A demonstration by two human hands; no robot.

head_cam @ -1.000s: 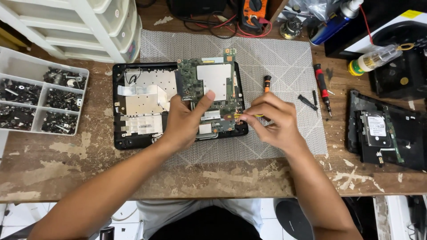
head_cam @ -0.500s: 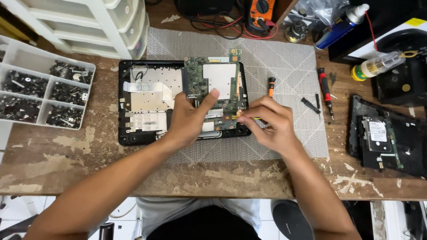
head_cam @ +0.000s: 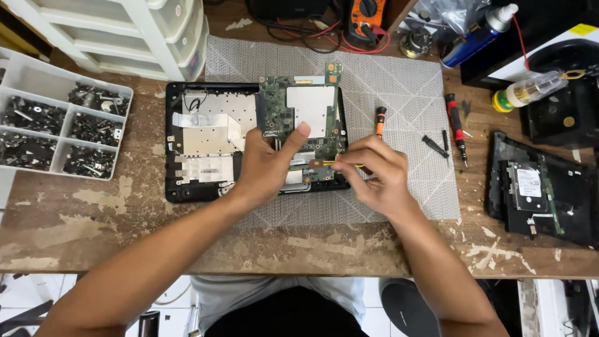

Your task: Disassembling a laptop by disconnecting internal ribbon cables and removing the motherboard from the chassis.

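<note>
An opened black laptop chassis point(head_cam: 178, 146) lies on a grey mat point(head_cam: 405, 87), with a green circuit board point(head_cam: 312, 112) over its right half. My left hand point(head_cam: 265, 168) rests on the board's lower left part, thumb stretched up onto it, and grips nothing. My right hand point(head_cam: 374, 175) pinches a thin yellow tool point(head_cam: 340, 165) whose tip points left at the board's lower edge, close to my left thumb. The spot under the tip is too small to make out.
An orange screwdriver point(head_cam: 379, 122) and a red screwdriver point(head_cam: 454, 125) lie on the mat to the right. A compartment tray of screws point(head_cam: 56, 128) is at the left, white drawers point(head_cam: 125, 31) behind it. A black cover with a hard drive point(head_cam: 530, 187) lies at the right edge.
Both hands stay at the board's lower edge; the right hand has shifted only slightly. The view itself has drifted a little.
</note>
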